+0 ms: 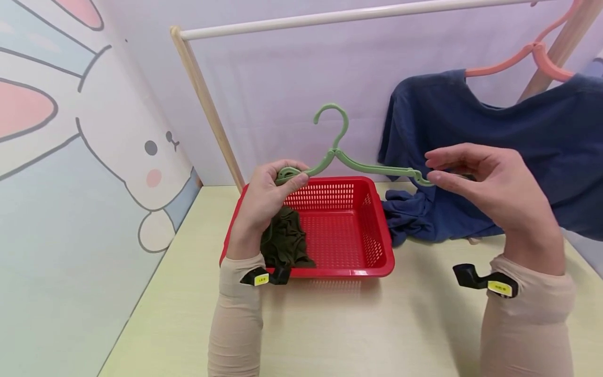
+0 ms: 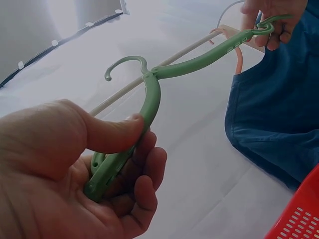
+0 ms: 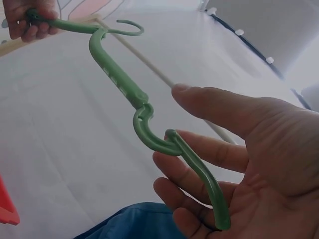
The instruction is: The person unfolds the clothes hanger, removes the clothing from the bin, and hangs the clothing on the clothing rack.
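A green folding clothes hanger [image 1: 372,168] is held up over the red basket [image 1: 330,273], its hook pointing upward. My left hand [image 1: 264,199] grips one arm of it, thumb on top and fingers curled beneath, as the left wrist view shows. The other arm reaches to my right hand [image 1: 499,188]. There, in the right wrist view, the hinged end piece [image 3: 204,179] lies across loosely bent fingers, with the thumb [image 3: 214,104] raised away from it. Crumpled dark green cloth [image 1: 287,238] lies in the left part of the basket.
A white rail [image 1: 306,20] on wooden posts spans the back. At the right hangs a navy T-shirt [image 1: 494,131] on a pink hanger [image 1: 499,65], its lower part bunched on the pale table [image 1: 330,335] beside the basket. A wall with a rabbit drawing [image 1: 136,162] bounds the left.
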`<state>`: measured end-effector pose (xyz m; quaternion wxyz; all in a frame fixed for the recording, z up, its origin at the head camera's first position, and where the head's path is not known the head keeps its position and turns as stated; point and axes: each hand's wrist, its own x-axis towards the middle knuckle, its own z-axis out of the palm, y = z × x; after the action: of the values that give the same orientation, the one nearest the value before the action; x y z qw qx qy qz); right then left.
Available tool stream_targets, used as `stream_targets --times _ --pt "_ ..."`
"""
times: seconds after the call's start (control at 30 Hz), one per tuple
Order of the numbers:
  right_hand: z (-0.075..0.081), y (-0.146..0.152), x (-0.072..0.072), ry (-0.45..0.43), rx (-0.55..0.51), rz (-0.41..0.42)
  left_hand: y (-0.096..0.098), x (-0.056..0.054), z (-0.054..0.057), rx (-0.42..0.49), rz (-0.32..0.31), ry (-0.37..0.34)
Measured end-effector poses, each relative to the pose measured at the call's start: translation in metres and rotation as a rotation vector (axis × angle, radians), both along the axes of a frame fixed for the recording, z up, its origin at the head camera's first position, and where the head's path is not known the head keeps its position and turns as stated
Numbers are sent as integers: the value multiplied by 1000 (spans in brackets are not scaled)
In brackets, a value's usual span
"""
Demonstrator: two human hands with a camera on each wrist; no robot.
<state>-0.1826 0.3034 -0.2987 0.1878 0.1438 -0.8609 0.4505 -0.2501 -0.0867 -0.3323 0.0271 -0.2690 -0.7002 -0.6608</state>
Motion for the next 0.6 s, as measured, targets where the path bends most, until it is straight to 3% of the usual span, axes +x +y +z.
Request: stream_targets --times 0.13,0.6 --pt "-1 -6 0 20 45 -13 2 0 0 -13 -4 -1" --pt "0 -11 3 -52 163 -30 3 0 0 -53 6 6"
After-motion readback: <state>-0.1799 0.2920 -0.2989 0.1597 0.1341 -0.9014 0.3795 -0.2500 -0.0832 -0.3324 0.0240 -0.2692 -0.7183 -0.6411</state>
